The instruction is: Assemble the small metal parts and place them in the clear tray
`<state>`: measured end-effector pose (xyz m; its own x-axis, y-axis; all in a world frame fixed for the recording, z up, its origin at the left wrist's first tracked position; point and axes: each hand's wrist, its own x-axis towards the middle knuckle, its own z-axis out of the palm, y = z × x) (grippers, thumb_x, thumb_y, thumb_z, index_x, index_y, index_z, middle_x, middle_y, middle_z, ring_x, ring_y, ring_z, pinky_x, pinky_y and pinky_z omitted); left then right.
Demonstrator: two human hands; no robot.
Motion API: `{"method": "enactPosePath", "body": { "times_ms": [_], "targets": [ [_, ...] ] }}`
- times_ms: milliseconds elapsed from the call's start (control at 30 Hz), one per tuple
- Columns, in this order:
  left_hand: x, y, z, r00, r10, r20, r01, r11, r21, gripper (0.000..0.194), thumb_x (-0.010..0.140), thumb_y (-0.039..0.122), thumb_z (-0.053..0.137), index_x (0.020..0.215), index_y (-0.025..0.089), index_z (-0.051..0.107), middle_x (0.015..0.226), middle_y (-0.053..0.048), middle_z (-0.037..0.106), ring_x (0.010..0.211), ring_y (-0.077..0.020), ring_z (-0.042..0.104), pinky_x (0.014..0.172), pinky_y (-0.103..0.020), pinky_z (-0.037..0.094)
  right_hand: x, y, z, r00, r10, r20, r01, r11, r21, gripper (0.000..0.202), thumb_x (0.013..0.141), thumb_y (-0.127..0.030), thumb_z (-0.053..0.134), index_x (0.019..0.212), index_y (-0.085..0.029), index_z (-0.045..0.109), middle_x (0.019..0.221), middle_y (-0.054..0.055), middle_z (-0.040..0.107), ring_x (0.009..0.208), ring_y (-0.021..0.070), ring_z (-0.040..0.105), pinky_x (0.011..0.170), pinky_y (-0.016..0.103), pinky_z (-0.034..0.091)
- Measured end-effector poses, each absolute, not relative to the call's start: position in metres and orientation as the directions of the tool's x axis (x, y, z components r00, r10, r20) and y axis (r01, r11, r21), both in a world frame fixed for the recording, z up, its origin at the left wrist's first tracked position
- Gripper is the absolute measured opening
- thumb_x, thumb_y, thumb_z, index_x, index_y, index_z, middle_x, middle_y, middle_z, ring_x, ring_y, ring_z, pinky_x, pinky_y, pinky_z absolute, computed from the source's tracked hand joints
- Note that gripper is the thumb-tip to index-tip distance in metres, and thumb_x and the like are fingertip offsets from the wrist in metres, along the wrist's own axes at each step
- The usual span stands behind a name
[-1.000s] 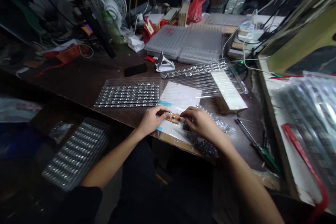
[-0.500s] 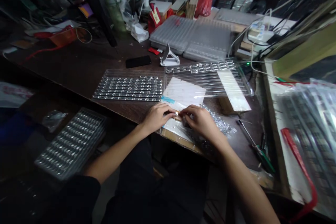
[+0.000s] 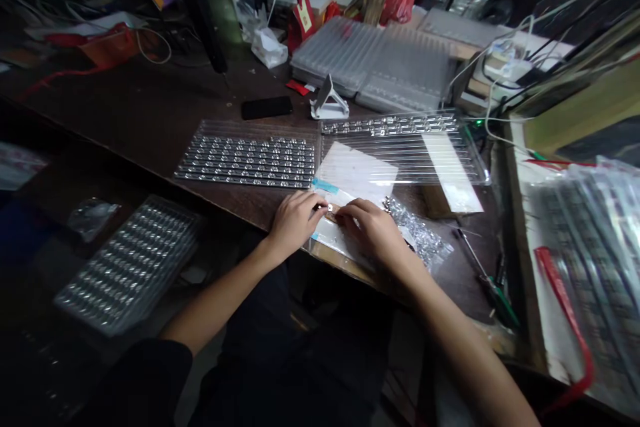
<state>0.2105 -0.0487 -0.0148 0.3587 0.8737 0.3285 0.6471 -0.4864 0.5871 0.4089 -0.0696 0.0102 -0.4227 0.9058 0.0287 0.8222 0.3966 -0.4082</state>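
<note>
The left hand [image 3: 295,221] pinches a small whitish square piece [image 3: 330,208]; at three o'clock, the right hand [image 3: 374,227] bends, its grip hidden.

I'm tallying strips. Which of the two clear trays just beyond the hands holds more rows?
The left tray, beyond the left hand: rows of shiny strips cover most of it, while the right tray shows strips only along its far edge.

Dim; deep shadow under desk [image 3: 150,110]; glare on plastic bags [image 3: 595,233]; edges stretched, blurred.

Black short sleeve [image 3: 150,370], bare forearms [image 3: 220,300], dark legwear [image 3: 250,353].
</note>
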Motion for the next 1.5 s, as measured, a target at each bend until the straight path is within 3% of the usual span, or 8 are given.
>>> {"method": "enactPosePath", "body": {
  "times_ms": [133, 300, 433, 700, 1000, 1167, 1300, 1500],
  "targets": [
    [0.208, -0.051, -0.017, 0.408, 0.86, 0.306, 0.68, -0.51, 0.527, 0.01, 0.091, 0.028, 0.063, 0.098, 0.022, 0.067, 0.103, -0.005, 0.072, 0.095, -0.0243, 0.062, 0.085, -0.037, 0.047, 0.401, -0.074, 0.014, -0.453, 0.892, -0.003, 0.859, 0.435, -0.271, 0.026, 0.101, -0.026, 0.047, 0.107, -0.018, 0.071, 0.102, 0.01, 0.068, 0.096, 0.0214, 0.06, 0.082, 0.029, 0.044],
    [0.218, -0.049, -0.011, 0.346, 0.869, 0.353, 0.626, -0.494, 0.604, 0.005, 0.09, 0.024, 0.064, 0.094, 0.023, 0.067, 0.097, -0.004, 0.073, 0.094, -0.0229, 0.064, 0.086, -0.037, 0.048, 0.417, -0.073, 0.027, -0.373, 0.927, -0.037, 0.867, 0.334, -0.37, 0.025, 0.1, -0.029, 0.05, 0.114, -0.022, 0.07, 0.104, 0.007, 0.07, 0.089, 0.0184, 0.064, 0.074, 0.026, 0.044],
    [0.237, -0.05, -0.004, 0.385, 0.844, 0.374, 0.53, -0.534, 0.658, 0.003, 0.088, 0.023, 0.067, 0.091, 0.022, 0.067, 0.093, -0.005, 0.073, 0.091, -0.0223, 0.066, 0.085, -0.037, 0.05, 0.437, -0.07, 0.034, -0.237, 0.959, -0.157, 0.928, 0.175, -0.33, 0.017, 0.09, -0.033, 0.065, 0.094, -0.02, 0.074, 0.097, 0.007, 0.072, 0.083, 0.0191, 0.066, 0.068, 0.026, 0.043],
    [0.247, -0.048, -0.01, 0.456, 0.823, 0.338, 0.518, -0.554, 0.651, 0.004, 0.088, 0.024, 0.067, 0.087, 0.021, 0.069, 0.089, -0.004, 0.073, 0.089, -0.0218, 0.064, 0.083, -0.037, 0.048, 0.437, -0.073, 0.032, -0.29, 0.936, -0.198, 0.918, 0.213, -0.335, 0.014, 0.092, -0.024, 0.062, 0.095, -0.017, 0.074, 0.1, 0.014, 0.073, 0.089, 0.0248, 0.068, 0.069, 0.028, 0.044],
    [0.247, -0.046, -0.016, 0.476, 0.825, 0.304, 0.561, -0.552, 0.617, 0.008, 0.089, 0.026, 0.064, 0.084, 0.021, 0.068, 0.089, -0.005, 0.073, 0.09, -0.0235, 0.063, 0.083, -0.038, 0.047, 0.445, -0.073, 0.034, -0.271, 0.938, -0.218, 0.929, 0.195, -0.315, 0.014, 0.09, -0.029, 0.064, 0.086, -0.02, 0.074, 0.094, 0.011, 0.074, 0.083, 0.0254, 0.068, 0.063, 0.029, 0.043],
    [0.247, -0.047, -0.015, 0.476, 0.828, 0.296, 0.559, -0.545, 0.625, 0.006, 0.089, 0.024, 0.065, 0.085, 0.021, 0.067, 0.089, -0.005, 0.072, 0.089, -0.0234, 0.063, 0.081, -0.037, 0.048, 0.446, -0.072, 0.033, -0.267, 0.949, -0.167, 0.894, 0.179, -0.411, 0.01, 0.084, -0.019, 0.062, 0.087, -0.018, 0.071, 0.081, 0.005, 0.074, 0.071, 0.0181, 0.066, 0.062, 0.025, 0.041],
    [0.242, -0.05, -0.011, 0.38, 0.843, 0.38, 0.491, -0.532, 0.69, 0.005, 0.091, 0.019, 0.061, 0.089, 0.02, 0.066, 0.092, -0.005, 0.072, 0.092, -0.0212, 0.065, 0.083, -0.035, 0.049, 0.445, -0.069, 0.029, -0.255, 0.965, -0.059, 0.807, 0.179, -0.562, 0.016, 0.088, -0.018, 0.06, 0.099, -0.019, 0.073, 0.092, 0.004, 0.077, 0.082, 0.0177, 0.069, 0.071, 0.024, 0.046],
    [0.227, -0.054, -0.004, 0.282, 0.861, 0.423, 0.505, -0.508, 0.697, 0.011, 0.088, 0.023, 0.068, 0.099, 0.022, 0.065, 0.097, -0.004, 0.073, 0.092, -0.0199, 0.067, 0.088, -0.035, 0.05, 0.426, -0.066, 0.022, -0.298, 0.954, -0.037, 0.72, 0.199, -0.665, 0.011, 0.088, -0.026, 0.067, 0.083, -0.02, 0.075, 0.084, 0.005, 0.076, 0.075, 0.018, 0.069, 0.073, 0.026, 0.05]
  ]
}}
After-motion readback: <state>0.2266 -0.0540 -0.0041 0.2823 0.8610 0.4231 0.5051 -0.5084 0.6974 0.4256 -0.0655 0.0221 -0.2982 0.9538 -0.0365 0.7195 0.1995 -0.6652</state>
